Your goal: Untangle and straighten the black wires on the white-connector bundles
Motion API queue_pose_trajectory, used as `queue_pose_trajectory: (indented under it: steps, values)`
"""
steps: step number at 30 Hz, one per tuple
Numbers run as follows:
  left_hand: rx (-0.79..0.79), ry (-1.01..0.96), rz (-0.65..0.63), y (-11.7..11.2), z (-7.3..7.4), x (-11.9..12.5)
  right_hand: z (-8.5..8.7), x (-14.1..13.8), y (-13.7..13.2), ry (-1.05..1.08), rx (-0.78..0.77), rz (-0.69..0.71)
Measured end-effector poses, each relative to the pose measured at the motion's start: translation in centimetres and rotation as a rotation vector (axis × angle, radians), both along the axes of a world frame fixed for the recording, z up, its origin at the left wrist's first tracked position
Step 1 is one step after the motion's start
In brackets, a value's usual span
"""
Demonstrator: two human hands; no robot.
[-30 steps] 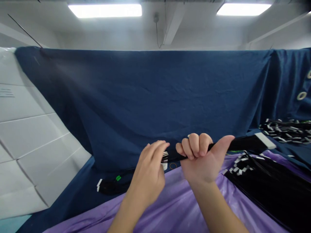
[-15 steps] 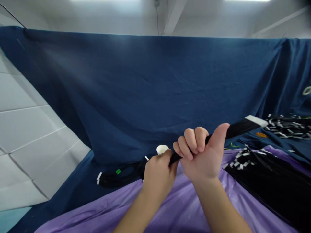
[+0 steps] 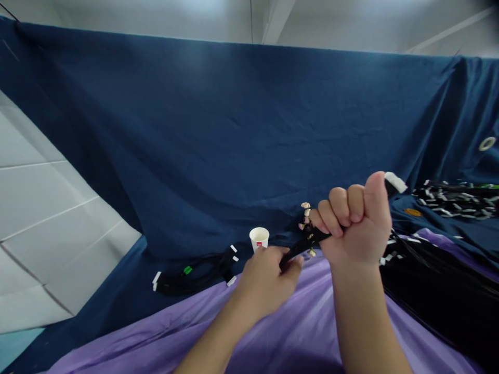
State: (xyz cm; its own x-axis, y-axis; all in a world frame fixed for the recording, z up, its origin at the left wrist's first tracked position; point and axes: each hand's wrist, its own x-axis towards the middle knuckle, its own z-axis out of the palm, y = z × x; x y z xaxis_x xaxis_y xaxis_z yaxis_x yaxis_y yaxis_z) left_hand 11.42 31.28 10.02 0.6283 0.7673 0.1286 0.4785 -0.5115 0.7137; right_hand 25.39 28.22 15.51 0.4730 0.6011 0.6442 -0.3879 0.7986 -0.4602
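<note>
My right hand (image 3: 356,223) is a fist wrapped round a bundle of black straps (image 3: 302,245) with white ends; one white end (image 3: 395,182) sticks out past my thumb. My left hand (image 3: 268,278) pinches the lower end of the same bundle, just below and left of the right hand. Small pale bits hang on the bundle between the two hands. Both hands are above a purple cloth (image 3: 296,332).
A small white paper cup (image 3: 259,239) stands behind my left hand. A black strap bundle with a green tag (image 3: 191,278) lies to the left. Large piles of black straps (image 3: 440,291) and more with white ends (image 3: 456,200) lie right. Blue cloth (image 3: 234,140) hangs behind; white board (image 3: 47,223) left.
My left hand went from open beside the bundle to pinching its lower end. My right hand rose and moved right, tilting the bundle steeper. The view dropped and the paper cup came into sight.
</note>
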Motion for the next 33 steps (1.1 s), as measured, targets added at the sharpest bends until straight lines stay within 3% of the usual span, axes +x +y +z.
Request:
queue_pose_trajectory:
  steps: [9, 14, 16, 18, 21, 22, 26, 29, 33]
  values:
    - [-1.021, -0.353, -0.574, -3.8, -0.9, 1.6, -0.8, 2.3, 1.0, -0.26, 0.234, -0.843]
    - [-1.255, -0.434, -0.711, -4.8, -1.7, 1.5, -2.0, 2.7, 3.1, -0.36, 0.386, -1.201]
    - [-1.34, -0.482, -0.709, -4.8, -1.8, 1.3, -2.7, 2.6, 3.7, -0.414, 0.466, -1.385]
    - [-1.413, -0.534, -0.663, -4.7, -1.7, 1.2, -3.2, 2.6, 4.1, -0.447, 0.54, -1.483]
    - [-1.462, -0.594, -0.544, -4.4, -1.2, 1.1, -3.4, 2.6, 4.3, -0.477, 0.583, -1.481]
    - [-1.456, -0.609, -0.504, -4.2, -1.0, 1.1, -3.2, 2.6, 4.2, -0.464, 0.571, -1.423]
    - [-1.363, -0.696, -0.408, -2.7, -0.4, 0.6, -1.9, 2.1, 3.3, -0.323, 0.452, -0.983]
    - [-1.131, -0.789, -0.324, -1.9, 0.0, 0.1, -1.3, 1.0, 2.4, -0.296, 0.277, -0.692]
    - [-0.735, -0.79, -0.263, -1.9, 0.8, -0.5, -1.7, -1.1, 2.3, -0.261, -0.023, -0.249]
